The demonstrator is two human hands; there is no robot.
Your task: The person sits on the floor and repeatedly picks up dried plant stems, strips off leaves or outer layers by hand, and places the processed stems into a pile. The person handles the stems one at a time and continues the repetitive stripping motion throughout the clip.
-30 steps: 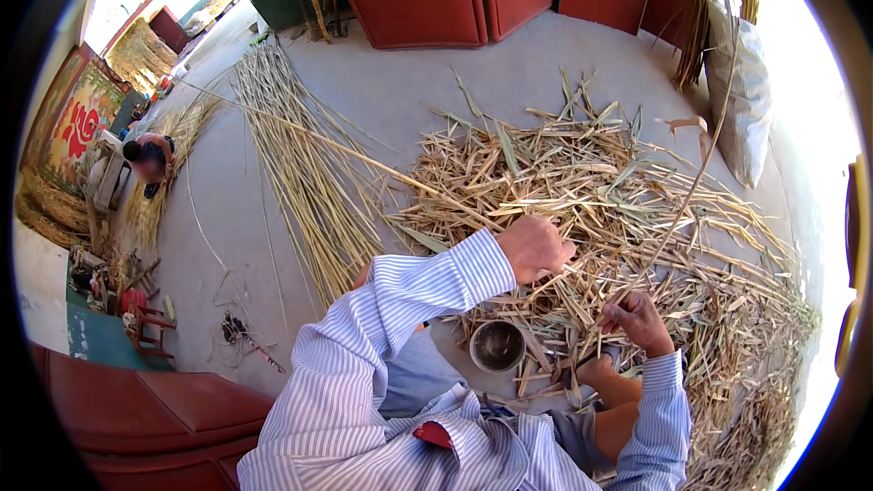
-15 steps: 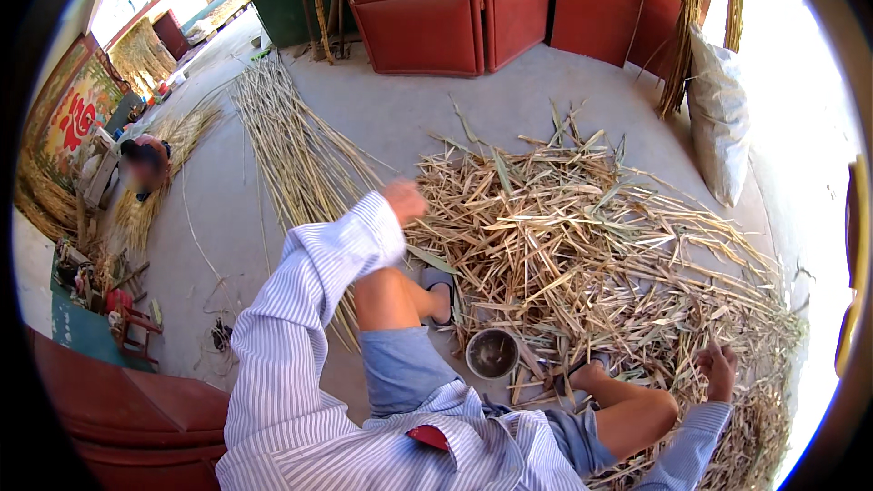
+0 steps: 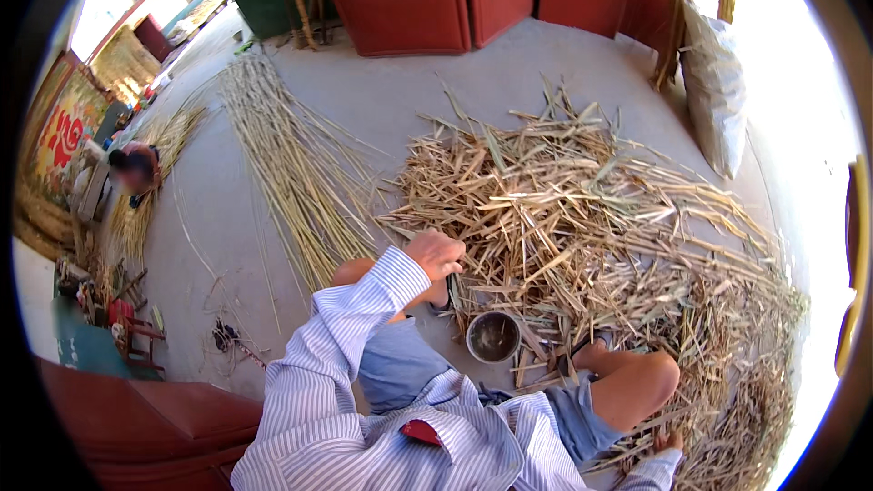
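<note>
My left hand point(image 3: 435, 253) is over the near left edge of a heap of dry stalk pieces and leaf sheaths point(image 3: 546, 209). Its fingers are curled in, and I cannot make out anything between them. Low beside my bent right knee, my right hand point(image 3: 668, 439) is down at the loose dry husks point(image 3: 727, 427); its fingers are mostly hidden. A round metal bowl point(image 3: 492, 355) with something dark inside stands on the floor between my feet. Left of the heap lies a spread bundle of long thin stalks point(image 3: 291, 164).
At the far left another person point(image 3: 136, 168) bends over more long stalks point(image 3: 173, 141). A pale sack point(image 3: 714, 95) leans at the right beside upright stalks point(image 3: 675, 23). Red padded panels point(image 3: 396, 5) stand at the back. A small stool point(image 3: 141, 341) sits at left.
My left hand has come down and nearer to me, from beside the stalk bundle toward the bowl. My right hand has dropped lower and closer to my body.
</note>
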